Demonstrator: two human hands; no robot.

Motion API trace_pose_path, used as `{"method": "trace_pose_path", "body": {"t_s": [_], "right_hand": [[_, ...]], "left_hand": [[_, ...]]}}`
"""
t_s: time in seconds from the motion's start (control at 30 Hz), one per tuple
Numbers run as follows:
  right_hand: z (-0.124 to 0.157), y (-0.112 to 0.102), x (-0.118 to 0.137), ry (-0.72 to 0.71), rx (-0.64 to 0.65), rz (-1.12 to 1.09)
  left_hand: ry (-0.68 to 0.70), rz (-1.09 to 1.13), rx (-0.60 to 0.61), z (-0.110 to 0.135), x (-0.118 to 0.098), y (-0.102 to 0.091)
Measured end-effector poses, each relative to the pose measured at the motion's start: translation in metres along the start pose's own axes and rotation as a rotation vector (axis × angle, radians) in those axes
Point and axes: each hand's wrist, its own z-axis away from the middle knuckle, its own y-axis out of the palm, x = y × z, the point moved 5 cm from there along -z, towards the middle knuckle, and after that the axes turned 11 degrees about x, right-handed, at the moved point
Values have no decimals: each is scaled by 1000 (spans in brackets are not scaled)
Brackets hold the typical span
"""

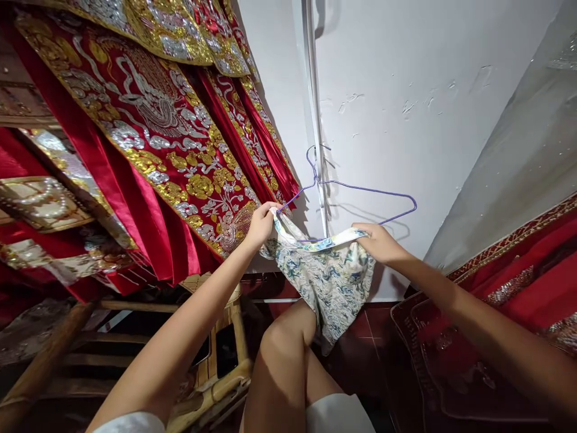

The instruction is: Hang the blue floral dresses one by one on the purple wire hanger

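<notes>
A small white garment [324,276] with a blue and green wavy print hangs down between my hands. My left hand [262,225] pinches its left upper edge beside the lower left arm of a purple wire hanger [369,189]. On the other side, my right hand [377,240] grips the band at the garment's upper right, near the hanger's right end. The hanger's left arm and lower bar pass into the garment's opening, while its right end sticks out bare. Its hook is at a thin white upright pole [314,108].
Red robes [180,138] with gold and silver embroidery hang at the left. Below them stands a bamboo chair [225,361]. Pearl jewellery [40,201] shows at far left. Sheer grey fabric [509,156] and red beaded cloth [532,270] are at the right, by a white wall [406,72].
</notes>
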Motion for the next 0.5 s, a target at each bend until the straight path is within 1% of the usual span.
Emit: {"method": "trace_pose_path", "body": {"t_s": [0.07,0.1,0.17,0.23,0.3,0.33,0.37,0.4,0.43,0.5], "right_hand": [[3,5,3,-4,13,-21],[6,4,5,-7,8,-18],[14,-6,7,11,-61,23],[23,-29,8,56,-213,110],[29,-59,7,93,-367,204],[29,-74,7,104,-414,225],[27,-88,6,119,-425,221],[23,-100,6,141,-398,191],[17,-110,5,168,-335,136],[7,-118,8,216,-158,-23]], "left_hand": [[65,-6,22,0,-12,3],[75,-1,29,0,-16,3],[62,0,39,-1,-19,1],[44,-47,38,-3,-19,-4],[50,-110,36,-4,-19,-7],[63,-136,43,-5,-20,-8],[77,-161,53,-6,-22,-7],[91,-185,61,-7,-23,-7],[107,-210,56,-8,-25,-8],[142,-262,2,-11,-29,-11]]}}
